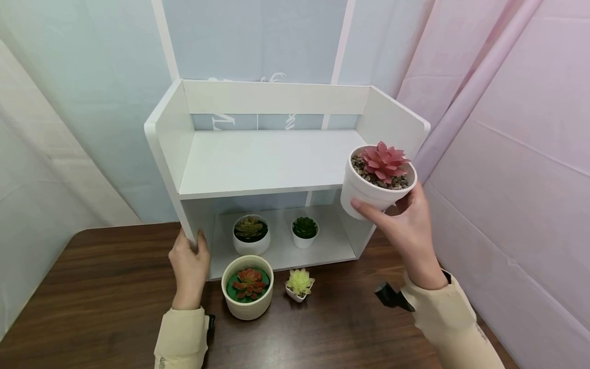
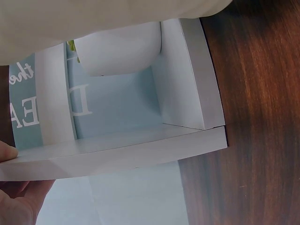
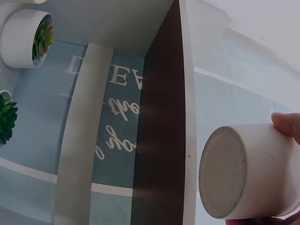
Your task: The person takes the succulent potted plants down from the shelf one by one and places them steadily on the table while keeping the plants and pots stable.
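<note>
My right hand (image 1: pixel 412 225) grips a white pot (image 1: pixel 369 197) by its side, thumb across the front. A pink succulent (image 1: pixel 385 163) sits in it among small pebbles. The pot is raised in front of the right end of the upper board of a white two-tier shelf (image 1: pixel 272 159); in the right wrist view the pot's round base (image 3: pixel 222 172) shows beside the board edge. With my left hand (image 1: pixel 189 261) I pinch the shelf's left side panel (image 2: pixel 117 157) low down, thumb on the inner face and fingers outside.
On the lower board stand a white pot with a brownish-green succulent (image 1: pixel 251 234) and a smaller dark green one (image 1: pixel 304 232). In front of the shelf, a cream pot (image 1: pixel 247 310) with a red succulent and a small yellow-green succulent (image 1: pixel 299 283) stand on the wooden table (image 1: pixel 106 292).
</note>
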Demonstrator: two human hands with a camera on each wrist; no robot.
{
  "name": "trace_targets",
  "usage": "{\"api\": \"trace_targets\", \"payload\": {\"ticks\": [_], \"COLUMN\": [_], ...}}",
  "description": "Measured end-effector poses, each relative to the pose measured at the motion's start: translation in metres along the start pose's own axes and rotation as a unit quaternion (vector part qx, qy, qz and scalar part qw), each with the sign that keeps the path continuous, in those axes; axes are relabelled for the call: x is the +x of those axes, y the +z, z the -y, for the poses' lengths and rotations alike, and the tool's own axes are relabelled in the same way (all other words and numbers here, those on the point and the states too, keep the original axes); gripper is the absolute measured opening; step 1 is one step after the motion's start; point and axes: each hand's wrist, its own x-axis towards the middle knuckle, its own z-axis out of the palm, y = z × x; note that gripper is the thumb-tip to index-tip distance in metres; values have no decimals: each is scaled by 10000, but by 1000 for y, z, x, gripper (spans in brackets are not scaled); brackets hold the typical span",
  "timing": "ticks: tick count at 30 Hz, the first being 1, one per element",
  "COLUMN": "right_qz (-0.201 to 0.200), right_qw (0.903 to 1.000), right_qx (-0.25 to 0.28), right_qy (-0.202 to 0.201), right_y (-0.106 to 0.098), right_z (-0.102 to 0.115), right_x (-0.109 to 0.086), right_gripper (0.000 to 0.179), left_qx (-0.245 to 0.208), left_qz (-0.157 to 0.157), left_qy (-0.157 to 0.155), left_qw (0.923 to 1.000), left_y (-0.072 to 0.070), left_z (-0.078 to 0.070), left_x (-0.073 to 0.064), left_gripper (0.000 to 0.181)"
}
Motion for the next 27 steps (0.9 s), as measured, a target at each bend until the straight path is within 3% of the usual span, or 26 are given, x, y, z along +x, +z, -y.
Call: {"api": "trace_targets", "payload": {"ticks": [7,15,27], "right_qz": [21,98,21], "right_qw": [9999,9999,9994], "right_qx": [70,109,-261], "right_qy": [-149,45,243], "right_y": [-3,-6,-10], "right_z": [-7,-13,-25], "right_x": [-4,-10,-21], "right_gripper": [85,86,88], "left_qx": [12,37,85], "left_qz": [-6,-27,32], "left_qy": [-5,-26,-144], "left_qw": [10000,10000,9999], "left_y": [0,0,0], "left_z": [1,0,1], "left_x": [0,1,1], "left_gripper": [23,22,22]}}
